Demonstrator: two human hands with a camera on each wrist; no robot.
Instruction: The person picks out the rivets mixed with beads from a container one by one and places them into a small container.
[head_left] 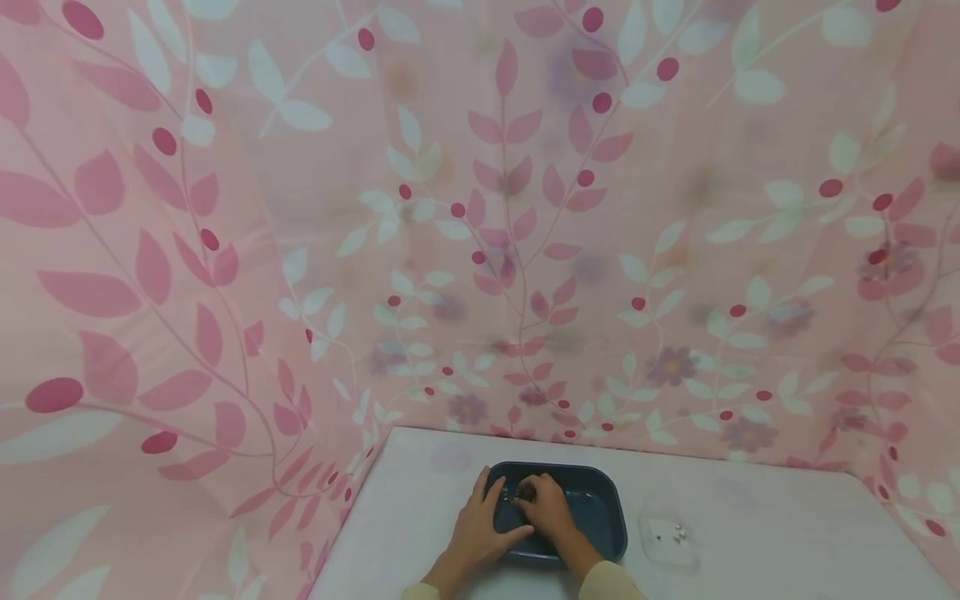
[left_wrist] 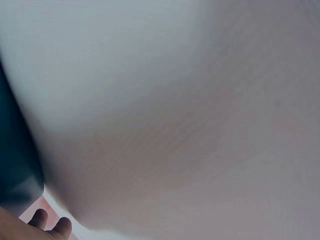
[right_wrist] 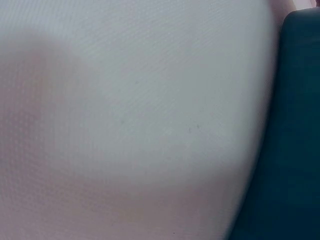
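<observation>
A dark blue rectangular tray (head_left: 600, 529) stands on the white table, its outer wall (left_wrist: 17, 155) also at the left edge of the left wrist view and its side (right_wrist: 295, 140) at the right in the right wrist view. Across the tray's left side lies my left hand (head_left: 476, 523), fingers extended at the rim and thumb reaching inward. My right hand (head_left: 549, 508) reaches inside, curled fingers pinching a small dark piece (head_left: 528, 493), mostly covered. Small shiny bits (head_left: 506, 494) show between the hands, too tiny to identify.
Right of the tray sits a clear shallow container (head_left: 649, 546) with several tiny pieces (head_left: 678, 535). One small item (head_left: 585, 497) lies in the tray's right part. A pink leaf-patterned curtain (head_left: 525, 250) hangs behind and left of the white table (head_left: 780, 542).
</observation>
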